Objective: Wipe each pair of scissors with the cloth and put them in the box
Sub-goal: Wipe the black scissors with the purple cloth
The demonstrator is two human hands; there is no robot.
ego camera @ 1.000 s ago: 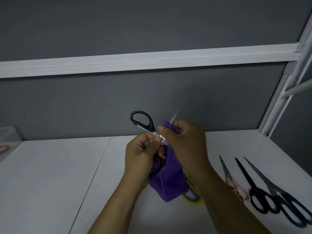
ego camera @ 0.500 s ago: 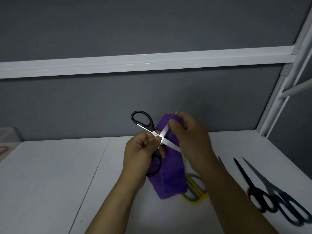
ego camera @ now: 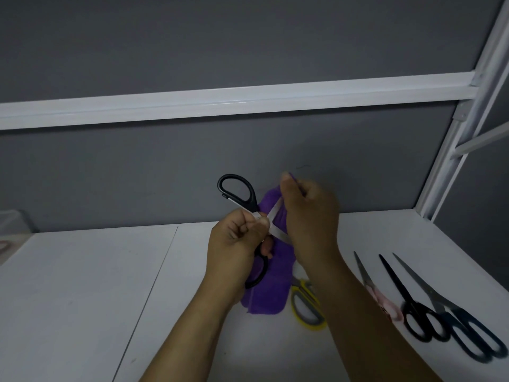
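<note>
- My left grip (ego camera: 237, 244) holds the open black scissors (ego camera: 248, 195) tight, up above the worktop (ego camera: 82, 285).
- My right grip (ego camera: 311, 216) pinches the purple cloth (ego camera: 267, 293) round one blade, above the worktop too.

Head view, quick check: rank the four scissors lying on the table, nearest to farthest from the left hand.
1. Yellow-handled scissors, centre, just right of the left hand.
2. Pink-handled scissors, further right.
3. Black-handled scissors, right of those.
4. Dark blue scissors, far right.
</note>
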